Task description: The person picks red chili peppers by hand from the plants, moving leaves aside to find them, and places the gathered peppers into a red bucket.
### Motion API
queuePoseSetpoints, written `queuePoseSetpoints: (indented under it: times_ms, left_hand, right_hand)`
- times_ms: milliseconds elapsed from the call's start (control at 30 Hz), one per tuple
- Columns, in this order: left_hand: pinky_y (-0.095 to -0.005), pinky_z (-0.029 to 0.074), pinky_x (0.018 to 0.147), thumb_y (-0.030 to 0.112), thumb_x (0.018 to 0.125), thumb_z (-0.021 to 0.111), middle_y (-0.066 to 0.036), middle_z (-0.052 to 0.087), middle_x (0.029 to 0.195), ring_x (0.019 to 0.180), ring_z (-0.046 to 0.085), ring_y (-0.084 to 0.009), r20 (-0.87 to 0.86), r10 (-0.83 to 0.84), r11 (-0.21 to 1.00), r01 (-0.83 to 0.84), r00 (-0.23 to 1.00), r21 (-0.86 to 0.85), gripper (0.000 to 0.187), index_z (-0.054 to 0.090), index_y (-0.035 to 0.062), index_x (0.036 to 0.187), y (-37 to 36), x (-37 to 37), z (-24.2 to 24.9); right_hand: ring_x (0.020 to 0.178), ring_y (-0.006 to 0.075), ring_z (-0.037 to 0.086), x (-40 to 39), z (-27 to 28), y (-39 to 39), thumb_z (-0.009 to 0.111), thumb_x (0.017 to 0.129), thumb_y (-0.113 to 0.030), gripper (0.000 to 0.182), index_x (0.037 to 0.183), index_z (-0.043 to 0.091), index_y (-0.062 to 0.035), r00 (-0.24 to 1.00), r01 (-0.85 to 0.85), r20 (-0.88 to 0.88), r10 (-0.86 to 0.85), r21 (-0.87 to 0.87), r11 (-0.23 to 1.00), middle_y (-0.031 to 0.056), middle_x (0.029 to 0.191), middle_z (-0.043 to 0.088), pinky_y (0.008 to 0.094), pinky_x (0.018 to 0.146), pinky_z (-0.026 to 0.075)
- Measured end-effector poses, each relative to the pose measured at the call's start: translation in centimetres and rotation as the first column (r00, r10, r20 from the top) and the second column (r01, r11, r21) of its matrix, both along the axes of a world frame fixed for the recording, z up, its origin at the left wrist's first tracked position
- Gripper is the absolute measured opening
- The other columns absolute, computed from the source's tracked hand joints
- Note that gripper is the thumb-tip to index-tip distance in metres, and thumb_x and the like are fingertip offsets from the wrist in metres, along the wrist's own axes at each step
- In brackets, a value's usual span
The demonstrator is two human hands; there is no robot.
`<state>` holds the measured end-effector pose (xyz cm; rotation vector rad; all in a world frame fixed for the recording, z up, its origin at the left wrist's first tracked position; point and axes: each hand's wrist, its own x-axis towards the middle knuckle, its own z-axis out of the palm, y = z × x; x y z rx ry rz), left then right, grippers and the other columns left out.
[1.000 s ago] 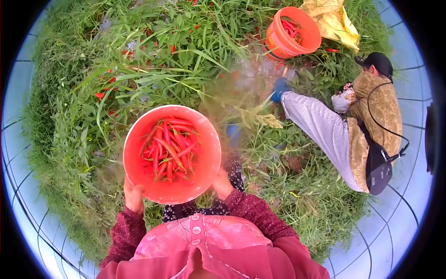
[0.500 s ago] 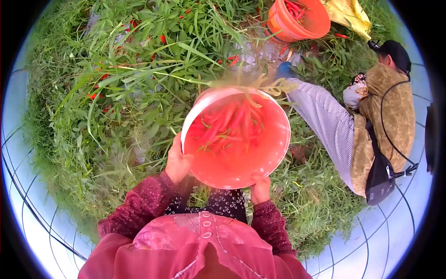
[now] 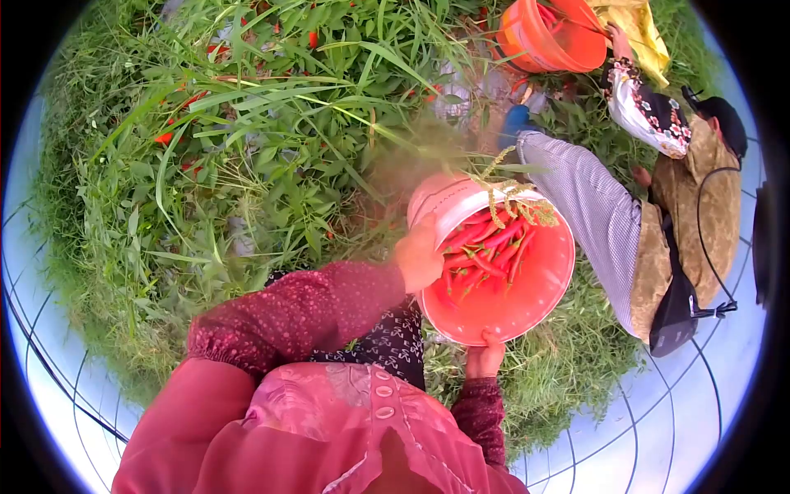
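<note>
A red bucket (image 3: pixel 510 314) with a pale rim is tilted in front of me, its mouth facing me. Red chili peppers (image 3: pixel 487 253) lie heaped inside it. My left hand (image 3: pixel 420 260) grips the bucket's left side, fingers partly hidden behind the wall. At the near edge of the rim, my right hand (image 3: pixel 485 359) holds on with the thumb over the lip; its other fingers are out of sight underneath. A seeded grass stalk (image 3: pixel 514 210) hangs across the far rim.
A co-worker (image 3: pixel 691 189) sits close on the right, one hand at an orange bucket (image 3: pixel 551 41) of chilies. Beside that bucket lies a yellow sack (image 3: pixel 638 29). Leafy pepper plants (image 3: pixel 288 148) and long grass fill the left; more grass lies below my bucket.
The bucket has shifted to the right with both my hands on it, and my left arm now reaches across my front. The co-worker's arm has stretched out to the orange bucket.
</note>
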<state>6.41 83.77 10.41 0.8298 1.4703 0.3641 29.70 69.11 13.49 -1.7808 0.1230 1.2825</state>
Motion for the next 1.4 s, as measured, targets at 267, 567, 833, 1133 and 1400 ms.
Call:
queuePoseSetpoints:
  times_ms: [267,567,833,1133,1400]
  left_hand:
    - [-0.039,0.042,0.088,0.001,0.071,0.051,-0.026,0.052,0.109,0.101,0.052,-0.0398,0.122,-0.105,0.984,0.085,0.987,0.155,0.053,0.036,-0.0042,0.121,-4.1,6.0,-3.6]
    - [-0.0408,0.044,0.083,0.0,0.072,0.051,-0.024,0.046,0.117,0.099,0.054,-0.0345,0.057,-0.307,0.95,0.303,0.95,0.077,0.052,0.041,0.0015,0.124,-7.0,12.4,-12.9]
    - [-0.0386,0.045,0.083,0.005,0.073,0.052,-0.023,0.048,0.114,0.098,0.055,-0.0342,0.024,-0.377,0.923,0.373,0.926,0.097,0.054,0.038,0.0016,0.125,-3.4,14.1,-16.3]
    - [-0.0397,0.048,0.075,0.024,0.079,0.055,-0.021,0.059,0.091,0.088,0.06,-0.0323,0.108,-0.752,0.652,0.758,0.65,-0.025,0.04,0.047,0.0045,0.113,-1.6,15.0,-20.6]
    - [-0.0362,0.043,0.093,0.029,0.081,0.054,-0.018,0.058,0.113,0.103,0.057,-0.0296,-0.466,-0.831,0.303,0.95,0.303,0.077,0.047,0.051,0.0042,0.121,19.3,1.8,-19.2]
  right_hand:
    - [0.104,0.0269,0.051,3.0,-0.2,-6.4,0.049,0.071,0.004,0.044,0.114,0.046,0.0009,0.983,0.144,0.116,-0.144,0.014,0.99,0.0119,0.11,0.052,0.0443,0.093,0.042]
    - [0.104,0.0301,0.051,7.8,-6.0,-9.7,0.049,0.071,0.002,0.048,0.119,0.043,-0.0011,0.976,0.205,0.103,-0.191,-0.143,0.968,0.0132,0.111,0.051,0.0493,0.084,0.047]
    - [0.104,0.0297,0.052,10.2,-13.5,-10.7,0.049,0.07,0.002,0.049,0.119,0.043,-0.0032,0.959,0.283,0.069,-0.275,-0.157,0.946,0.0116,0.112,0.052,0.0483,0.087,0.045]
    - [0.115,0.0311,0.045,12.8,-23.8,-14.3,0.044,0.076,0.004,0.057,0.131,0.034,-0.0053,0.93,0.341,-0.095,-0.356,-0.141,0.929,0.0127,0.125,0.046,0.0493,0.097,0.038]
    - [0.05,0.0167,0.058,12.0,-16.1,-8.8,0.051,0.087,-0.029,0.027,0.1,0.053,-0.0052,0.83,-0.546,-0.358,0.427,-0.676,0.496,0.0047,0.068,0.06,0.0273,0.043,0.043]
